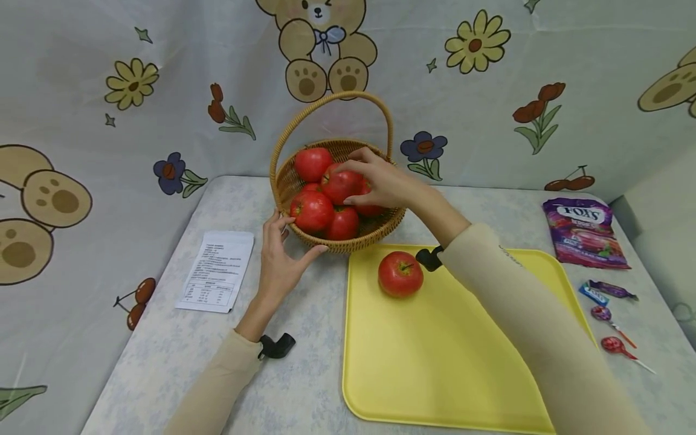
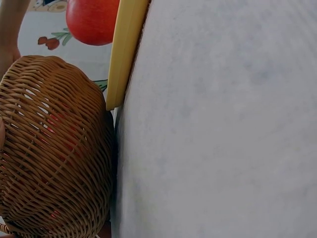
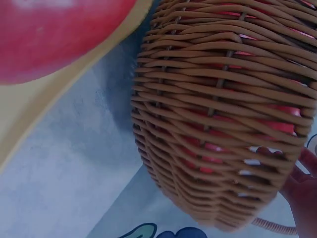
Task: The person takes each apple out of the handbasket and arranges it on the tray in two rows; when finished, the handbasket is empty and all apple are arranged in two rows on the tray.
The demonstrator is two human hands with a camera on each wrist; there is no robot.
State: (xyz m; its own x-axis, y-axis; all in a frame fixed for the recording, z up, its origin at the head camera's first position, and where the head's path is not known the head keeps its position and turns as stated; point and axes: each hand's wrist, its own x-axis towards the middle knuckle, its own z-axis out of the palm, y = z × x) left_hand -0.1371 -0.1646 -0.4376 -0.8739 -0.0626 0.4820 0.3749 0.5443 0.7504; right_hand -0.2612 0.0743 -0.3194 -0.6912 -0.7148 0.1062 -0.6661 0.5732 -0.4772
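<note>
A wicker basket [image 1: 348, 244] with a hoop handle stands at the table's middle back and holds several red apples. My right hand [image 1: 348, 184] reaches in from the right, its fingers and thumb curled round the top apple [image 1: 338, 188]. My left hand [image 1: 299, 235] cups the basket's lower left wall between its thumb and fingers. One more red apple [image 1: 400, 273] lies on the yellow tray [image 1: 451, 362] just in front of the basket. Both wrist views show the basket [image 2: 54, 158] [image 3: 223, 114] close up, with the tray apple [image 2: 91, 20] [image 3: 54, 34] beside it.
A printed paper slip [image 1: 217, 270] lies left of the basket. At the right edge lie a purple candy bag [image 1: 584, 232], wrapped candies [image 1: 603, 292] and two lollipops [image 1: 614, 344]. A patterned cloth forms the backdrop behind the table.
</note>
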